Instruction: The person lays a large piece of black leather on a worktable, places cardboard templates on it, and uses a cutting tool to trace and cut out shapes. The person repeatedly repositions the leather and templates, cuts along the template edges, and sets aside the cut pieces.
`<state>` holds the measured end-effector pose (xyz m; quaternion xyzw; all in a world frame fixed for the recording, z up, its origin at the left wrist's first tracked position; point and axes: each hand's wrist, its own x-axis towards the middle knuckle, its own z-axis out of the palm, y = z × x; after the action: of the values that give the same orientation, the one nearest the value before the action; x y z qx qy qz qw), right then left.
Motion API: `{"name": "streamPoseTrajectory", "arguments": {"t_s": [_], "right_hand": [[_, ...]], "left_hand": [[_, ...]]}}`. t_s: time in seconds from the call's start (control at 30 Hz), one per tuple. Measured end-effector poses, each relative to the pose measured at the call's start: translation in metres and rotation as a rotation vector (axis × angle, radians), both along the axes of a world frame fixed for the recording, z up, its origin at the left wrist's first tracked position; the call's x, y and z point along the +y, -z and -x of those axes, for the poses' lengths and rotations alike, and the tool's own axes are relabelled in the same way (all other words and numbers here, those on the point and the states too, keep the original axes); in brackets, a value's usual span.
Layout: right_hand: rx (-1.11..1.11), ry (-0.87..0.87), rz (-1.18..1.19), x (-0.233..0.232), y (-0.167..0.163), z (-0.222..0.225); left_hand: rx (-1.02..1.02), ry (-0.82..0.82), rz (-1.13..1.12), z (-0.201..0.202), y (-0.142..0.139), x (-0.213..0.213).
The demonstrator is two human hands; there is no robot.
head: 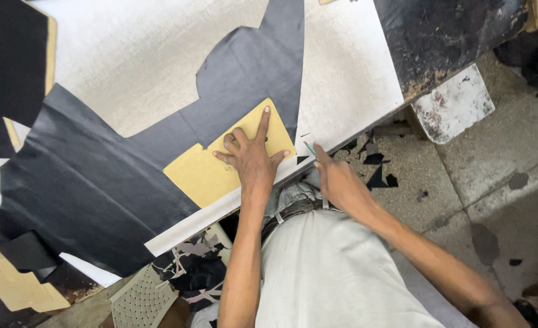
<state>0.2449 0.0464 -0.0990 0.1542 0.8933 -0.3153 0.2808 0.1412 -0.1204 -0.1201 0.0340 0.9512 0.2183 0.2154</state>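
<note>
floor: grey concrete, stained | scraps: black offcuts | table: dark, worn

Soft, even daylight is filling the view, bright on the pale board and casting only faint shadows under the left hand. Wide-angle distortion is bending the edges. Focus is staying sharp, without glare or blur.

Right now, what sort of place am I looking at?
Probably a leather cutting workshop: a black leather sheet on a white cutting board, a tan card pattern under the left hand, and black scraps on the floor.
</note>
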Motion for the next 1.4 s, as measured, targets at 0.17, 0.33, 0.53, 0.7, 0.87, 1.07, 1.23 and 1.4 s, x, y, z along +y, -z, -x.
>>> {"name": "streamPoseTrajectory", "arguments": {"t_s": [0.17,0.33,0.53,0.7,0.87,1.07,1.23,1.4], "right_hand": [[-0.068,-0.528,0.089,0.043,0.008,0.005],[-0.308,-0.424,-0.08,0.068,-0.002,0.046],[0.254,0.166,0.135,0.043,0.005,0.116],[0.571,0.431,0.122,0.009,0.033,0.151],[0.6,0.353,0.045,-0.009,0.052,0.165],[0.658,0.288,0.037,-0.004,0.046,0.169],[0.495,0.187,0.078,0.029,0.037,0.162],[0.384,0.185,0.229,0.092,0.032,0.084]], "left_hand": [[0.007,-0.039,-0.006,0.0,-0.006,0.0],[-0.025,-0.083,-0.017,0.0,-0.006,0.001],[-0.019,-0.099,-0.023,0.0,-0.003,0.001],[-0.031,-0.086,-0.006,0.002,-0.007,0.002],[-0.038,-0.08,-0.003,0.002,-0.009,0.002],[-0.014,-0.067,-0.01,-0.001,-0.008,0.0],[0.03,-0.06,-0.024,-0.003,-0.006,-0.003],[0.103,0.006,-0.03,-0.016,0.006,0.008]]}}
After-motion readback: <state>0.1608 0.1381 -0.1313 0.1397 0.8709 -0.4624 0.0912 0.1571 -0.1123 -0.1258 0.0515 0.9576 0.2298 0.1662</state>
